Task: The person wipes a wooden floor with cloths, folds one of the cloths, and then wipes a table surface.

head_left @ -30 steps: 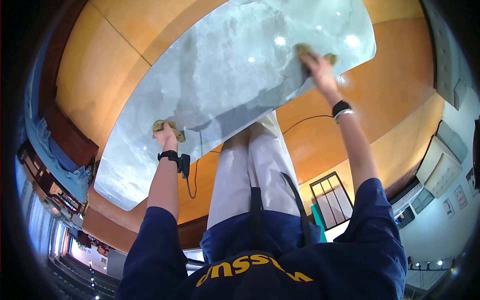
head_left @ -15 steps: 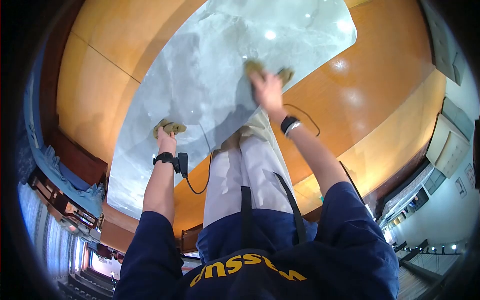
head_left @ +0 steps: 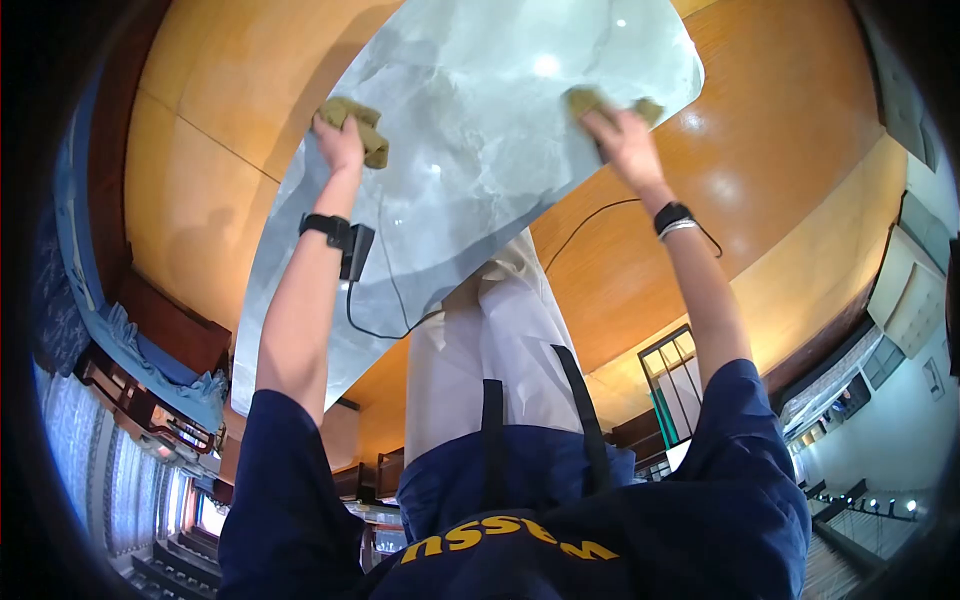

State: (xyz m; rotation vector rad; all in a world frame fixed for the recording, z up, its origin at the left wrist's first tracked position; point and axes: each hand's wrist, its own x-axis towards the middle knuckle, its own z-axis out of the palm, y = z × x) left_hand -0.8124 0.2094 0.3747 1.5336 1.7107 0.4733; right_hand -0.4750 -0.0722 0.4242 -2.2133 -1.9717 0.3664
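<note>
A glossy grey marbled tabletop [head_left: 450, 180] stretches out in front of me. At its left edge my left hand [head_left: 340, 145] grips a crumpled olive-brown cloth [head_left: 372, 150], pressed on the surface. On the right side, near the tabletop's right edge, my right hand [head_left: 630, 145] is closed on a second olive-brown cloth [head_left: 585, 103], which bulges out on both sides of the fingers. That hand and its cloth are slightly blurred. Both wrists wear black bands, and a black device with a cable hangs at the left wrist.
Orange-brown wood [head_left: 790, 130] surrounds the marbled top on both sides. A thin black cable [head_left: 590, 215] runs below my right hand. Blue cloth [head_left: 180, 390] and dark wooden furniture lie at the far left. A black-framed rack [head_left: 672, 385] stands at the lower right.
My left hand has moved forward with its cloth to the left edge of the tabletop. My right hand has slid to the right with its cloth.
</note>
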